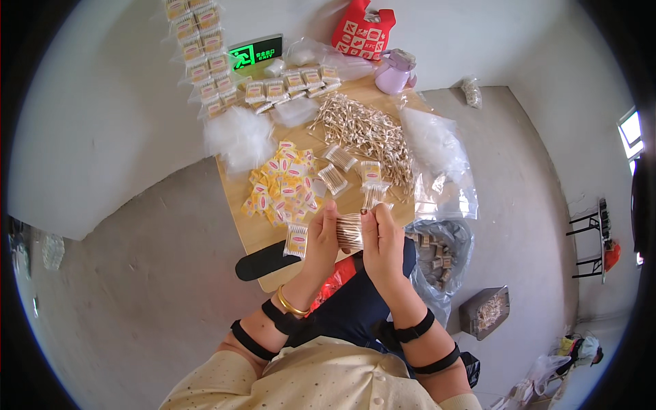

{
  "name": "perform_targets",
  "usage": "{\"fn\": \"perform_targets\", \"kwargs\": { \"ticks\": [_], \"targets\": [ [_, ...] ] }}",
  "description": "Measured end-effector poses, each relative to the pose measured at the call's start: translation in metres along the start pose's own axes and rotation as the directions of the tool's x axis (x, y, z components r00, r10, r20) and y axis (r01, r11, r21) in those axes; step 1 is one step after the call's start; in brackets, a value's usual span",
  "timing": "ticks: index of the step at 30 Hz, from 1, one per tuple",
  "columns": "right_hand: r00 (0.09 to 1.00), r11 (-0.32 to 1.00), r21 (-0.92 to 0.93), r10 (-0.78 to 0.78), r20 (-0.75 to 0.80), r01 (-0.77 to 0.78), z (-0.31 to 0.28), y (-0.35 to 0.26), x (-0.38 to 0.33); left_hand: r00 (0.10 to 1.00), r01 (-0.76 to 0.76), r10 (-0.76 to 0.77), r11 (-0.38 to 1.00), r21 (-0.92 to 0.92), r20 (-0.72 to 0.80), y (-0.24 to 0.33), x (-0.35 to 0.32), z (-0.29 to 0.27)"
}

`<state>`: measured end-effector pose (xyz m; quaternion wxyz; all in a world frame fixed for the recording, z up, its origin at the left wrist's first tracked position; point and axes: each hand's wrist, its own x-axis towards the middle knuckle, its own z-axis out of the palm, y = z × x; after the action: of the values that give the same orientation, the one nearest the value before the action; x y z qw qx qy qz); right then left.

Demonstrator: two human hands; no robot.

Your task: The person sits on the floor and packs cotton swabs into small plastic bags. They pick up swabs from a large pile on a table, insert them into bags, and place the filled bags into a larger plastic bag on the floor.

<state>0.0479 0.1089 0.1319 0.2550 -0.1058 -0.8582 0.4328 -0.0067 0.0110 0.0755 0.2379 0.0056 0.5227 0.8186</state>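
In front of my body, a bundle of cotton swabs (pixel 350 231) lies between my two hands. My left hand (pixel 325 236) is closed on its left side, thumb up. Its right side is pinched by my right hand (pixel 383 240), also closed. Whether film wraps the bundle is hard to tell. Beside my left wrist rests a flat swab pack with a printed card (pixel 296 240). Beyond my hands are swab bundles (pixel 333 179) and a carded pack (pixel 370 172). Yellow and white cards (pixel 283 183) lie heaped to the left, loose cotton swabs (pixel 369 130) to the right.
Carded packs (pixel 195 49) are stacked in a tall column at the back left. Clear plastic bags (pixel 239 137) flank the wooden table (pixel 236 205). A lilac jug (pixel 395 72), red bag (pixel 364 33) and exit sign (pixel 256 52) stand behind. A lined bin (pixel 441 253) holds bundles.
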Motion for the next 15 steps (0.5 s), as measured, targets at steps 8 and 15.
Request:
{"fn": "perform_targets", "kwargs": {
  "ticks": [8, 15],
  "targets": [
    [0.997, 0.994, -0.109, 0.011, 0.073, -0.003, 0.028, 0.047, -0.005, 0.994, 0.104, -0.095, 0.973, 0.207, -0.053, -0.031, 0.023, -0.060],
    [0.968, 0.925, -0.374, 0.032, 0.248, 0.065, 0.067, 0.092, -0.017, 0.989, 0.143, -0.130, 0.964, 0.222, -0.071, -0.034, -0.011, -0.122]
  ]
}}
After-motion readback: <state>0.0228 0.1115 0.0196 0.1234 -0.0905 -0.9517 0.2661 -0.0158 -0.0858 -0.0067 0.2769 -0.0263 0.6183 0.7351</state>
